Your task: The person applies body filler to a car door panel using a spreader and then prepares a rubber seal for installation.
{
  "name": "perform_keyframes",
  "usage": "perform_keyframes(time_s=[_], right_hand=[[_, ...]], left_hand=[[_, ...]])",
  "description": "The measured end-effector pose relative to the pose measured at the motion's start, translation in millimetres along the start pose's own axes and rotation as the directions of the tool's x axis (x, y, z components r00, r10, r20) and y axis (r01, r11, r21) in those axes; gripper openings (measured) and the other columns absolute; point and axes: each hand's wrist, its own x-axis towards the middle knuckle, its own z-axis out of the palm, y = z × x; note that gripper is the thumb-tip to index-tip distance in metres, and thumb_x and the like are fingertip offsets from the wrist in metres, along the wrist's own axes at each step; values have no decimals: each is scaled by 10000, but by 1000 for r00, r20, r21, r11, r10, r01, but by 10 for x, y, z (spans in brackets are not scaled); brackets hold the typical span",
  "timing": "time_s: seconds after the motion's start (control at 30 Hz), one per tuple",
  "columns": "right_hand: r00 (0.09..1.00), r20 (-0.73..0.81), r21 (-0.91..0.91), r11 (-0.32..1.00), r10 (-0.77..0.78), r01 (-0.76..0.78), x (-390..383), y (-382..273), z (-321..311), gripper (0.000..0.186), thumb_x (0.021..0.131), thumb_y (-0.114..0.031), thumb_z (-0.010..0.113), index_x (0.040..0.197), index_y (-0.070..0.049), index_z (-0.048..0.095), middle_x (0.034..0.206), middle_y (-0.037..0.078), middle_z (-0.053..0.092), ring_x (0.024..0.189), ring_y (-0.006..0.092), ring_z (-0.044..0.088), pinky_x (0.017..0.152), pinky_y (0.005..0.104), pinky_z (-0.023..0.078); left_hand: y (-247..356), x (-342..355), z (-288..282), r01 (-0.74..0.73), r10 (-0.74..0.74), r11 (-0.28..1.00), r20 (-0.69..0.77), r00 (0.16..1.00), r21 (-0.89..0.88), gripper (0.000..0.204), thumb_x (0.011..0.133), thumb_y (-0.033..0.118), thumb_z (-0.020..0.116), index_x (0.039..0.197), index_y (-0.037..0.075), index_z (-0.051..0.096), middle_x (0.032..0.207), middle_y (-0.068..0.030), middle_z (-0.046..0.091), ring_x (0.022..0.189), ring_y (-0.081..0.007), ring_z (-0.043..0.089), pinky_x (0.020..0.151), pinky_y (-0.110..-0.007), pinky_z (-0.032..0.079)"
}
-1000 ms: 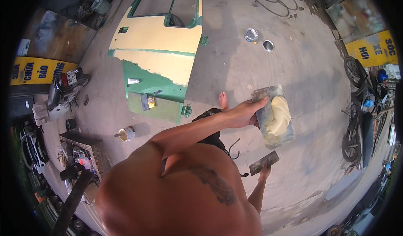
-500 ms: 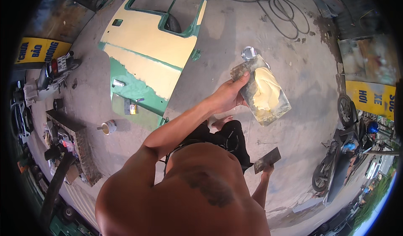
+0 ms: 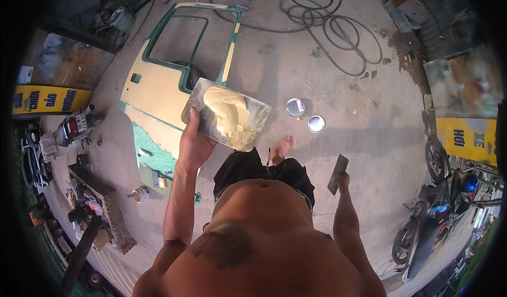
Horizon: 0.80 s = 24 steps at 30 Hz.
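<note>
My left hand (image 3: 194, 148) grips a flat, smeared board (image 3: 257, 120) by its edge, thumb on top. A thick mound of cream-coloured putty (image 3: 227, 108) lies on that board. Held low at my right side, a thin dark putty spreader (image 3: 338, 173) is in my right hand (image 3: 344, 181), whose fingers are partly hidden. Beyond my left hand a green vehicle door panel (image 3: 136, 78) with a window opening lies on the floor. Smooth cream filler covers much of it, while its near end is bare green. The board covers part of the panel's right edge.
Two round tins (image 3: 294, 108) stand ahead of my bare foot (image 3: 285, 144). A small pot (image 3: 140, 194) with a handle sticking out is by the panel's near end. A black hose (image 3: 309, 19) lies coiled far off. Motorcycles (image 3: 409, 231) stand right, a brick-sided box (image 3: 113, 212) left.
My left hand has swung left with the putty board, uncovering the tins. The spreader in my right hand has come forward and turned more upright. My view has shifted, with the panel now further left.
</note>
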Motion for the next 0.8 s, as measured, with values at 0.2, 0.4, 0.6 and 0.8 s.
perform_keyframes(time_s=[0.2, 0.4, 0.6, 0.8], right_hand=[[951, 57, 176, 941, -303, 290, 1539, -1578, -78, 350, 897, -314, 585, 1001, 15, 640, 858, 220, 672, 822, 372, 655, 724, 427, 477], [891, 87, 61, 895, -446, 442, 2327, -3238, -213, 366, 905, -321, 589, 1009, 28, 626, 842, 244, 650, 801, 387, 640, 719, 434, 470], [951, 243, -106, 969, -192, 222, 2730, -3269, -475, 379, 901, -364, 536, 952, -2, 632, 783, 199, 649, 786, 342, 651, 713, 433, 472], [964, 255, -325, 933, -72, 156, 3107, -3024, -867, 349, 894, -338, 540, 936, -11, 655, 838, 161, 681, 815, 307, 656, 752, 428, 476]], left_hand=[[638, 576, -154, -354, 327, 932, -235, 915, -82, 522, 1038, 376, 387, 1419, 22, 344, 1388, -130, 474, 1275, -251, 480, 1064, -414, 410], [1076, 1353, -443, -518, 461, 854, -411, 787, -34, 525, 1036, 362, 396, 1402, -14, 367, 1425, -165, 439, 1301, -280, 451, 1106, -439, 372], [1596, 2749, -573, -510, 463, 836, -237, 854, -201, 573, 1021, 415, 403, 1405, -9, 365, 1428, -183, 446, 1300, -302, 458, 1092, -457, 379], [2156, 4109, -401, -491, 465, 861, -186, 865, -132, 547, 1027, 398, 391, 1394, -7, 371, 1408, -173, 464, 1269, -302, 489, 1059, -462, 411]])
